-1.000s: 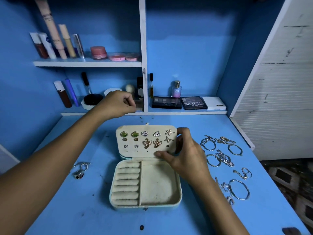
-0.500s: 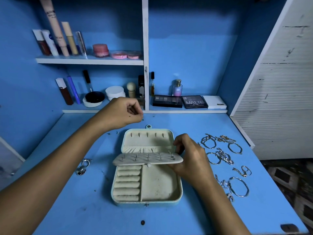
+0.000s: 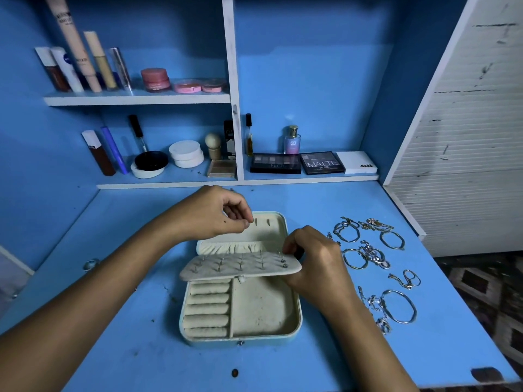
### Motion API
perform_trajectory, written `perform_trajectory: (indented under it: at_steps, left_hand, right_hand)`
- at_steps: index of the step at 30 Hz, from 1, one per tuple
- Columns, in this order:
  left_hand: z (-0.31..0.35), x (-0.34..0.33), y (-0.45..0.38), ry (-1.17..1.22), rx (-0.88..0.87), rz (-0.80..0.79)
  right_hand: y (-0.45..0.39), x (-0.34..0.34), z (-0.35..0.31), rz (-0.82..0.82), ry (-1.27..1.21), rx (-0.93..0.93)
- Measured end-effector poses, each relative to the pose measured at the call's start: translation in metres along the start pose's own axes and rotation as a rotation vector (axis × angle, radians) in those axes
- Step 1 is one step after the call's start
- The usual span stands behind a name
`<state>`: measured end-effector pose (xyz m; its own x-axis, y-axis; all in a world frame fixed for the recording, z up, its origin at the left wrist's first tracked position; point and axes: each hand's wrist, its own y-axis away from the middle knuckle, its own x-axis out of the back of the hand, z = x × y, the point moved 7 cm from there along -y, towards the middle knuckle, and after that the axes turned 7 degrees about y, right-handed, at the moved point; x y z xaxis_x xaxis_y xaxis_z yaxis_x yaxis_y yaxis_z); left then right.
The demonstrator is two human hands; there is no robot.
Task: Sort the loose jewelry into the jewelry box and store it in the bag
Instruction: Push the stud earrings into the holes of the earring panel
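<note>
**Two hands at an open jewelry box on a blue desk**

An open jewelry box [image 3: 240,309] sits near the middle of a blue desk [image 3: 141,357]; its base holds a column of cream ring rolls [image 3: 208,309] on the left and one bare compartment on the right; its lid [image 3: 268,230] lies back behind it, with a gathered pocket along the inner edge. A padded earring panel [image 3: 240,267] is folded down flat over the back of the base, underside up; thin earring posts stand out of it. The right hand [image 3: 314,264] holds the panel's right end, its grip pinched on that edge with fingers curled. The left hand [image 3: 215,215] hovers above the lid's left part, thumb and forefinger tips pressed together; whether something tiny sits between them cannot be told. To the right of the box lies loose jewelry [image 3: 373,267]: silver bangles, chains and rings spread in small clusters. A lone ring [image 3: 91,263] lies on the desk far left, past the left forearm. Behind, shelves [image 3: 135,98] carry cosmetic tubes, pink jars, a perfume bottle [image 3: 292,140] and eyeshadow palettes [image 3: 297,163]. No bag can be seen.
</note>
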<state>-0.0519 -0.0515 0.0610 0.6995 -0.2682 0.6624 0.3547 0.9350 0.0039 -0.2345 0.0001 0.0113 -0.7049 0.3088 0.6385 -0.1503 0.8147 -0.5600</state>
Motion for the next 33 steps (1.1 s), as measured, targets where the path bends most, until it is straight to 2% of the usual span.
perform_trajectory:
  at_steps: [16, 33]
  left_hand:
    - [-0.001, -0.031, 0.002, 0.029, 0.048, -0.297]
    - [0.002, -0.04, -0.002, -0.013, 0.025, -0.385]
  right_hand:
    - [0.001, -0.003, 0.006, -0.018, -0.002, -0.033]
    - [0.002, -0.004, 0.005, -0.027, 0.032, -0.04]
